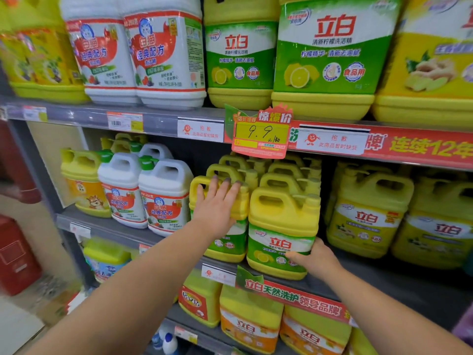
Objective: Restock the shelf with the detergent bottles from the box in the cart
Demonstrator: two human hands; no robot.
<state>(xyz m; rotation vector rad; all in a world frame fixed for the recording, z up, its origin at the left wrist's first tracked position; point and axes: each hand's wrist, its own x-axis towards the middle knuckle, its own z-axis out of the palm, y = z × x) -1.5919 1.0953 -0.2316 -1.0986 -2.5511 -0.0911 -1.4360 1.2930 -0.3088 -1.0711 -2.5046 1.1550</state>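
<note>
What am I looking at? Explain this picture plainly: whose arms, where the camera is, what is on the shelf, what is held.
No machine here: a person stocks shop goods with bare hands. The single picture comes from a camera worn on the head, looking forward and down. The middle shelf carries yellow detergent bottles with handles, under a red price tag. The left hand lies flat against the left bottle, near its top. The right hand grips the lower corner of the front bottle beside it.
</note>
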